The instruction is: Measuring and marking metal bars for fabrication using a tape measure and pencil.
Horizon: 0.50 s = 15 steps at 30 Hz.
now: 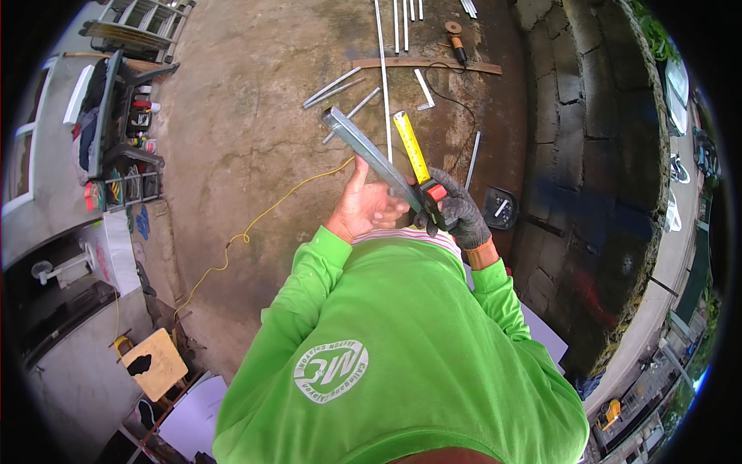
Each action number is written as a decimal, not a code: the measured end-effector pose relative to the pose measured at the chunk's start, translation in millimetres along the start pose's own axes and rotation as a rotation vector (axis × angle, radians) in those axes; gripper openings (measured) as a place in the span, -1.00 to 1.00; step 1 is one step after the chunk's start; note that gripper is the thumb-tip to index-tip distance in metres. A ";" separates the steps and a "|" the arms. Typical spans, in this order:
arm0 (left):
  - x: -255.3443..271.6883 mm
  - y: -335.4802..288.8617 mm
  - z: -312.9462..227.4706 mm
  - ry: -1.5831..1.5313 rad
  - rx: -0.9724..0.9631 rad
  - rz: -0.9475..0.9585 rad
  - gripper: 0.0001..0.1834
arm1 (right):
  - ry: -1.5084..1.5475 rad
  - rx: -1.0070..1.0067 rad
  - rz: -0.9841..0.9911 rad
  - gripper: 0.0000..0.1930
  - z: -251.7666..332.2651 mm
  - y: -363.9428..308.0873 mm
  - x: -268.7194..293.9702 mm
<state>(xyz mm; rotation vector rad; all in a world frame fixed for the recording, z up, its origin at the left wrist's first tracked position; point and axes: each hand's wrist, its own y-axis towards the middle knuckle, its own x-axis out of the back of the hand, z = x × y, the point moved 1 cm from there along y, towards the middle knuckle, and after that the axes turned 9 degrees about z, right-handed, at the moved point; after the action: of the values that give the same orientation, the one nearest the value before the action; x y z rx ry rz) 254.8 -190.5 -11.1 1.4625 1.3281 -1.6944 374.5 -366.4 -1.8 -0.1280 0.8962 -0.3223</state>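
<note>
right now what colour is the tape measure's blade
The tape measure's blade is yellow with dark markings, head view.

Surroundings, viewed from above: a stained concrete floor [232, 139], crossed at left by a looped yellow cord [267, 214]. Upper centre: an angle grinder [457, 42] with an orange body, close to a narrow wooden plank [425, 65]. Right: a block wall [599, 162]; near its foot, a black dustpan [493, 222] containing small pale pieces [503, 207]. Left: a metal ladder [143, 31] at the top, a pair of blue slippers [143, 223] farther down and, lower, a tan panel [166, 359] with a dark, irregular hole
</note>
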 end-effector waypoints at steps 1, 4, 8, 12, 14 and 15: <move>-2.5 2.7 -0.1 0.037 0.006 -0.002 0.21 | -0.059 -0.004 -0.023 -0.19 1.4 0.0 0.5; -8.0 5.1 3.1 0.144 -0.036 0.038 0.09 | -0.059 0.030 -0.020 -0.19 5.2 -3.4 -1.2; -4.4 5.7 2.4 0.623 -0.016 -0.260 0.00 | -0.018 0.040 -0.056 -0.19 3.5 -2.1 -5.8; 0.6 7.2 -1.9 1.045 -0.249 -0.490 -0.21 | -0.042 0.044 -0.081 -0.20 -5.1 3.7 -11.7; 1.3 1.7 -8.1 1.287 -0.440 -0.632 -0.24 | -0.038 0.045 -0.080 -0.20 -6.2 5.0 -14.8; 2.4 -1.9 -11.9 1.246 -0.407 -0.676 -0.32 | -0.029 0.041 -0.077 -0.20 -5.4 5.8 -17.1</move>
<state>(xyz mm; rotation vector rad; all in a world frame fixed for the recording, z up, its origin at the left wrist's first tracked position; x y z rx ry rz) 257.5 -178.5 -11.9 1.9754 2.8340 -0.5235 361.6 -355.2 6.1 -0.1293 0.8565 -0.4094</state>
